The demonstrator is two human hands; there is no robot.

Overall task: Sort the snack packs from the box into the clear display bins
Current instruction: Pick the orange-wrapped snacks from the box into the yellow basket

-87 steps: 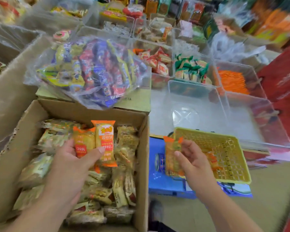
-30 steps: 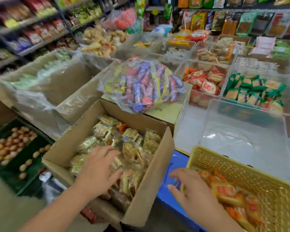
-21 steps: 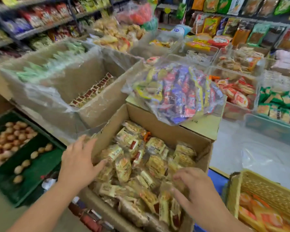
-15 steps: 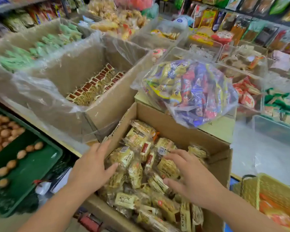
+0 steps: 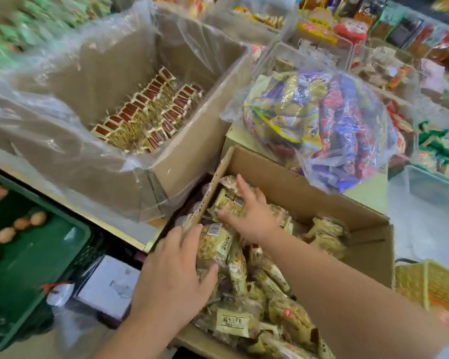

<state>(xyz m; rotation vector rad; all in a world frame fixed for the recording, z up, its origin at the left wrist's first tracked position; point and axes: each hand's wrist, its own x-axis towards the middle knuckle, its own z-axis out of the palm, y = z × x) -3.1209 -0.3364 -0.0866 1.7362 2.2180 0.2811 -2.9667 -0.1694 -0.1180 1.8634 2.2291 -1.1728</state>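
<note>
Box [image 5: 296, 187]: I'm back in after the basket [image 5: 438, 283] drop; next pick starting.
Left hand [image 5: 171, 278]: fingers spread on box wall.
Right hand [image 5: 252, 218]: fingers straight over snack packs [image 5: 218, 242].

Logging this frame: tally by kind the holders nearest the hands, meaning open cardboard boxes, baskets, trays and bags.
Brown cardboard box of yellowish snack packs: 1
Plastic-lined cardboard box of red-topped packs: 1
Yellow mesh basket: 1
Dark green tray: 1
Clear plastic bag of mixed wrapped snacks: 1
Total: 5
</note>
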